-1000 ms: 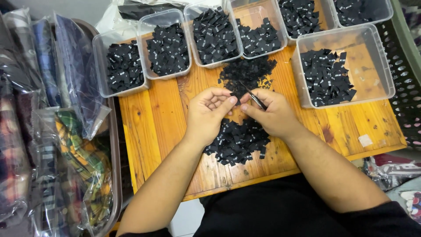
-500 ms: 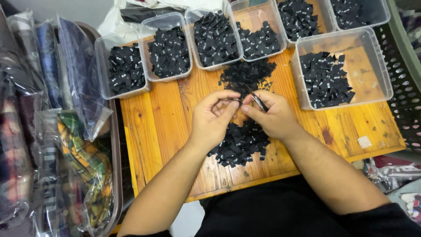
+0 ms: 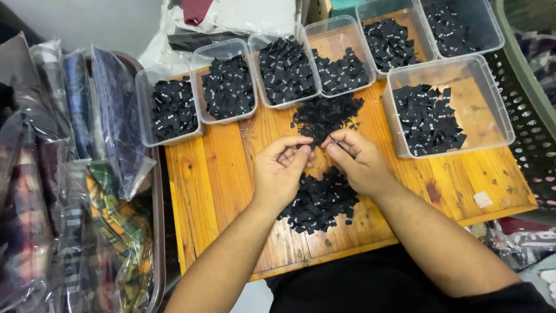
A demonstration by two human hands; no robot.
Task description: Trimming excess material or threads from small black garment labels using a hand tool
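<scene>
Both hands, left hand [image 3: 284, 168] and right hand [image 3: 356, 159], pinch one small black label [image 3: 337, 142] above the near label pile [image 3: 318, 200]. Risk: a loose pinch drops it back into that pile.

Glossy varnished wood table [image 3: 220, 191], clear smooth plastic tubs [image 3: 492, 98], matt blk cloth labels [image 3: 318, 203], shiny plastic-bagged fabrics [image 3: 116, 127]

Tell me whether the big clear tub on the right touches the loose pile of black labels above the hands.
Apart: the head view shows bare wood between tub and pile.
</scene>
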